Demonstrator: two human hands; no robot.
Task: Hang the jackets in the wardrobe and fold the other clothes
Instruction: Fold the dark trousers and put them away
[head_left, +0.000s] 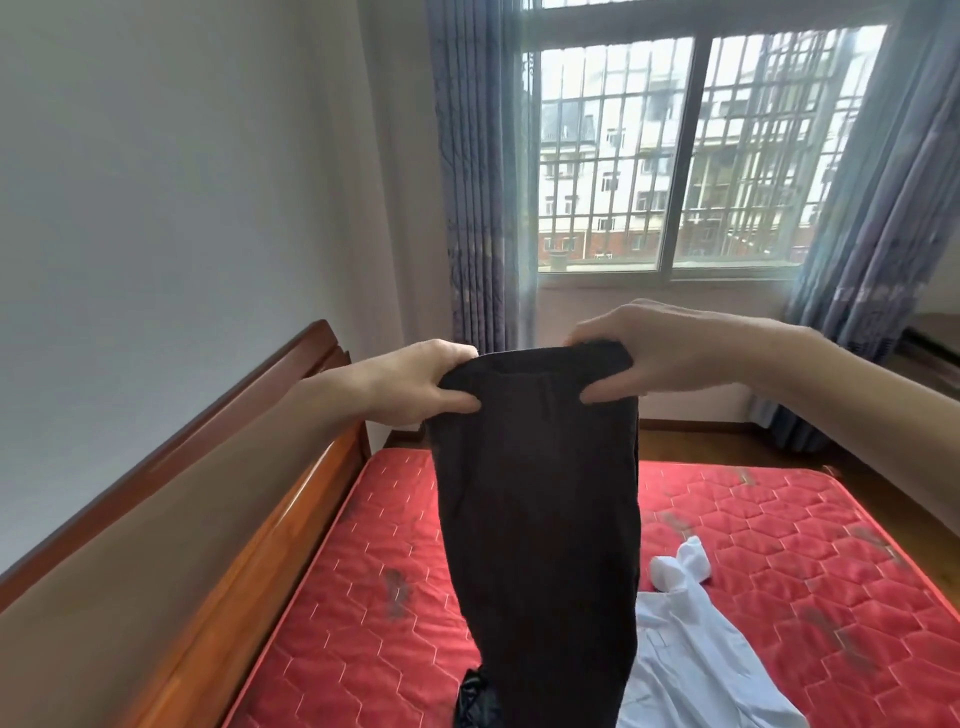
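I hold a pair of black trousers up in the air by the waistband, and they hang straight down over the bed. My left hand grips the waistband's left end. My right hand pinches its right end, thumb in front. A white shirt lies spread on the red mattress, partly hidden behind the trousers. A small white pair of socks lies just beyond the shirt. A shiny black garment shows at the trousers' lower left.
A wooden headboard runs along the left wall. Blue curtains frame a barred window straight ahead. Dark furniture stands at the right edge, with wooden floor beyond the bed's far side.
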